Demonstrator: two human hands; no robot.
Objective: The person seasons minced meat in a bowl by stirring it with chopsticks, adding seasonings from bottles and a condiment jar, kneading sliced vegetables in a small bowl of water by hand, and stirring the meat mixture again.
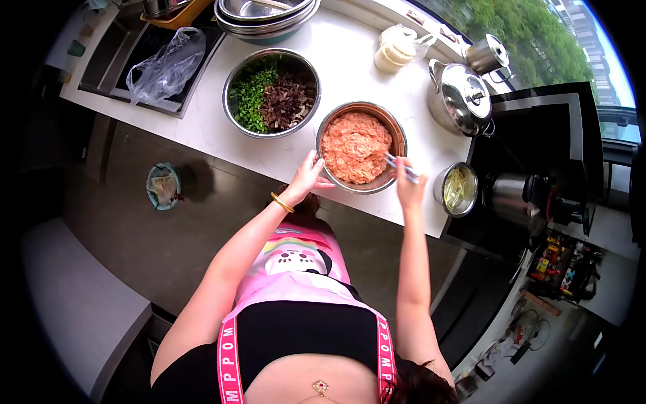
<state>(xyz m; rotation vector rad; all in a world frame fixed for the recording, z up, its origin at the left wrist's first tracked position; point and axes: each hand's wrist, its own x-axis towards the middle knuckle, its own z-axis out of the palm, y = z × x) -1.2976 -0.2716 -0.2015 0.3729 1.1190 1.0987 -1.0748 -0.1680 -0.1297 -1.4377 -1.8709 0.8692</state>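
A steel bowl (400, 132) of pinkish minced meat (356, 145) stands near the counter's front edge. My left hand (309, 178) holds the bowl's lower left rim, thumb and fingers on its side. Chopsticks (392, 160) are gripped in my right hand (408, 183), their tips at the right edge of the meat. To the upper left of this bowl is another steel bowl (232, 116) with chopped greens (249, 101) and dark shredded pieces (286, 101). A small steel bowl (457, 190) with pale strips stands to the right.
A lidded pot (461, 99) and a wrapped container (396, 50) stand at the back right. Stacked bowls (268, 27) are at the back; a plastic bag (168, 67) lies by the sink at left. On the floor stands a lined bin (163, 185).
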